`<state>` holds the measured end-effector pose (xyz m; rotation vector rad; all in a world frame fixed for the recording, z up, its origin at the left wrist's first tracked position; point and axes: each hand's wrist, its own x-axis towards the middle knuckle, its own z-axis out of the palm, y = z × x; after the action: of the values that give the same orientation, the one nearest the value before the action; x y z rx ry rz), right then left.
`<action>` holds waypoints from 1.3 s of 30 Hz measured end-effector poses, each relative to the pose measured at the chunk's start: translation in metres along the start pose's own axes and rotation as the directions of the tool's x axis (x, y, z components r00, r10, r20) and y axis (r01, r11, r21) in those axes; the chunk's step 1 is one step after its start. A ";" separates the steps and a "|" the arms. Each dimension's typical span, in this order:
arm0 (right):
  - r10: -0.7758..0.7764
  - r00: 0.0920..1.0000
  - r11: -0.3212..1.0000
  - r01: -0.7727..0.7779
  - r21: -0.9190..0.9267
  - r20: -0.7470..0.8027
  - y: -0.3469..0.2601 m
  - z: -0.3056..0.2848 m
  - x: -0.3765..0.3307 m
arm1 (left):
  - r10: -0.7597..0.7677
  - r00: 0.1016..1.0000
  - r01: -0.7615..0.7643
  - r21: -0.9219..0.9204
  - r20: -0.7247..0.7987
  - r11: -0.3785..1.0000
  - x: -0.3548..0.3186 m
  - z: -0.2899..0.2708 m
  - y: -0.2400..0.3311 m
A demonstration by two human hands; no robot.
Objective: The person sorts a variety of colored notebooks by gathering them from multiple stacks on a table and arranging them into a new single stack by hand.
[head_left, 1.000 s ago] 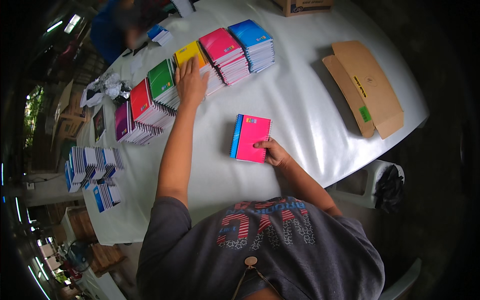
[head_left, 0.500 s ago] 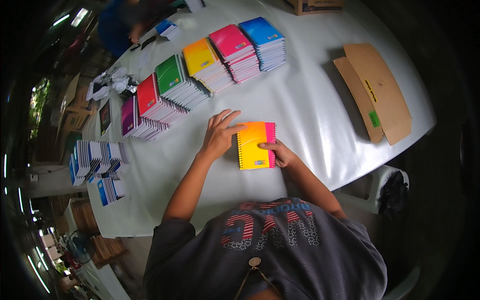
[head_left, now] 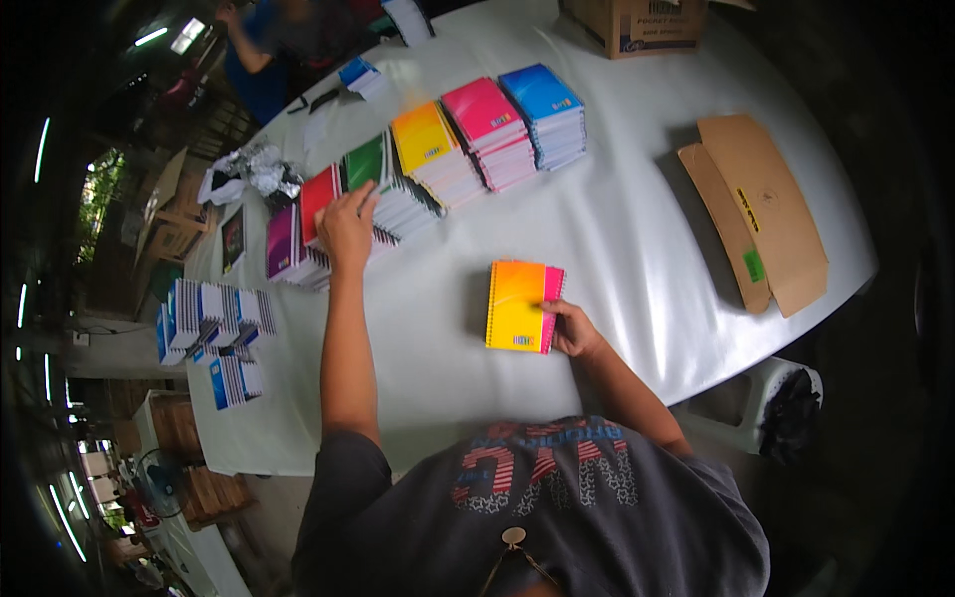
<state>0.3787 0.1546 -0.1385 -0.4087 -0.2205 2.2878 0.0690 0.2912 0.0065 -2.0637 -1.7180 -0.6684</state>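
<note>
A small pile of spiral notebooks, orange on top with a pink one showing under it, lies on the white table in front of me. My right hand rests on the pile's lower right corner, fingers on the pink edge. My left hand reaches out to the row of stacks and lies on the green notebook stack, fingers spread over its near edge. The row holds purple, red, green, yellow, pink and blue stacks.
Flattened brown cardboard lies at the table's right. A cardboard box stands at the far edge. Several upright bundles of notebooks sit at the left end, near crumpled foil. Another person in blue stands at the far left corner.
My left hand has left the pile in front of me and moved back out to the green stack. An orange notebook now lies on top of the pink one. My right hand stays on the pile.
</note>
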 end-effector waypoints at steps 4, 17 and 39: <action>0.032 0.999 0.999 -0.032 0.041 0.018 -0.003 -0.003 0.002 | -0.009 0.999 0.005 -0.081 -0.054 0.997 0.002 0.003 0.006; 0.020 1.000 0.999 -0.020 0.026 0.017 -0.003 0.001 0.004 | -0.353 0.933 0.152 -0.964 0.067 0.220 0.000 -0.021 0.033; -0.035 0.990 0.996 0.024 -0.085 -0.135 -0.003 0.000 0.003 | -0.216 0.976 0.180 -0.615 0.016 0.768 0.012 0.005 0.033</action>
<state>0.3792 0.1590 -0.1386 -0.5985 -0.2517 2.2165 0.1035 0.2972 0.0102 -2.2310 -1.8707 -1.5159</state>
